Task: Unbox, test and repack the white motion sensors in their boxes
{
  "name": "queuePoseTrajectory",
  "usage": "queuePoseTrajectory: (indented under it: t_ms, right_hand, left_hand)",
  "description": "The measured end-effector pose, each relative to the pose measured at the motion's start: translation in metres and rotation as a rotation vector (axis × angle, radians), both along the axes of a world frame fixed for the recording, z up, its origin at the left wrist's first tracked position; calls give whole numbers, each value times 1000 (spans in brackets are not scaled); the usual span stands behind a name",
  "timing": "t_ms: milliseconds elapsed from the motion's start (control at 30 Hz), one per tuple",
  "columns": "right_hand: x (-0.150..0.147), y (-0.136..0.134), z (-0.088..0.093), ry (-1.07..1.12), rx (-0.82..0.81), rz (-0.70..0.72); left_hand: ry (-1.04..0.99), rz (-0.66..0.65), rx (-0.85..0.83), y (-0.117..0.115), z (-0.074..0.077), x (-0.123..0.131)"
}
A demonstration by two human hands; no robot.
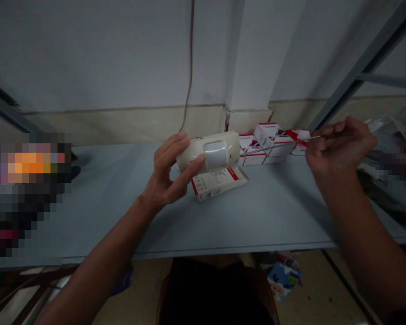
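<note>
My left hand [167, 169] is closed around a cream motion sensor [216, 154] with a pale rectangular window, held above the table. To its right, my right hand [341, 146] grips a screwdriver [277, 146]. Its long thin metal shaft reaches leftward to the sensor's right end; whether the tip touches or enters the sensor I cannot tell. The handle is hidden in my fingers. Just under the sensor, a white and red carton [218, 186] lies on the table.
Several small white and red boxes [270, 135] stand stacked against the wall, behind the screwdriver shaft. A cable [191, 58] hangs down the wall. Metal frame posts [362, 63] slope at both sides. The pale blue table [274, 216] ends close to my lap, and clutter lies at its right.
</note>
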State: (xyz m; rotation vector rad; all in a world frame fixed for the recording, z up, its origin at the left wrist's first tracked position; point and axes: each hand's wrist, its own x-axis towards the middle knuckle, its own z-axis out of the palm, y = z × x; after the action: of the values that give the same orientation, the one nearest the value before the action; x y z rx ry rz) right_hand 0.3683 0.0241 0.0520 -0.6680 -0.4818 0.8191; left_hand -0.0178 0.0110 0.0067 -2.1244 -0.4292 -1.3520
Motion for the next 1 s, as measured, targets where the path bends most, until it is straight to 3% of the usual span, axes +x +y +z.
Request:
queuePoseTrajectory:
  t_ms: [133, 267, 433, 533, 633, 767, 1000]
  right_hand:
    - [31, 13, 1, -203, 48, 69]
    - [60, 18, 7, -531, 123, 167]
    - [44, -4, 16, -681, 27, 251]
    - [36, -10, 17, -687, 148, 351]
    - [40, -3, 12, -638, 226, 337]
    - [46, 12, 1, -604, 243, 263]
    - [44, 20, -10, -568, 164, 270]
  left_hand:
    - [-67, -57, -151, 7, -7, 1]
    - [-71, -57, -111, 10, -10, 2]
    - [-152, -114, -246, 10, -12, 3]
    - [-192, -151, -279, 8, -11, 5]
    - [-257, -170, -317, 2, -6, 9]
    - [-433, -231, -547, -5, 0, 16]
    - [-661, -548, -1225, -1, 3, 17]
